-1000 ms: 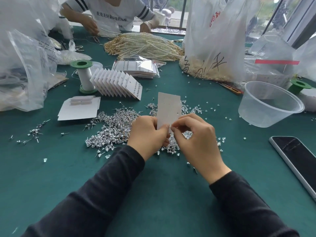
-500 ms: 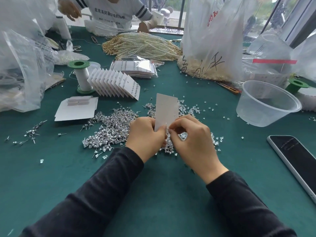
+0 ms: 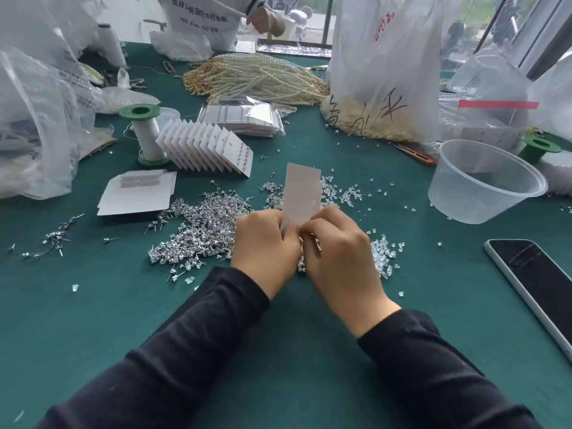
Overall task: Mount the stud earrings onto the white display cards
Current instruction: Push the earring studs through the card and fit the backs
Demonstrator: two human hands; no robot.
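Observation:
I hold a white display card (image 3: 302, 193) upright above the green table. My left hand (image 3: 265, 244) grips its lower left edge. My right hand (image 3: 337, 252) has its fingers curled at the card's lower right corner, pinching there; what the fingertips hold is hidden. A pile of silver stud earrings (image 3: 201, 230) lies to the left of my hands. Clear earring backs (image 3: 382, 252) are scattered to the right. A fanned row of filled cards (image 3: 207, 147) stands further back, left of centre.
A clear plastic tub (image 3: 483, 181) and a phone (image 3: 535, 280) sit at the right. A green-capped thread spool (image 3: 145, 134), a flat white box (image 3: 137, 193), bagged cards (image 3: 244, 119), pearl strands (image 3: 257, 78) and large plastic bags (image 3: 380, 66) crowd the back. Another person (image 3: 266, 20) works opposite.
My right hand has closed in tighter on the card's lower right corner. The person opposite has shifted and raised a hand.

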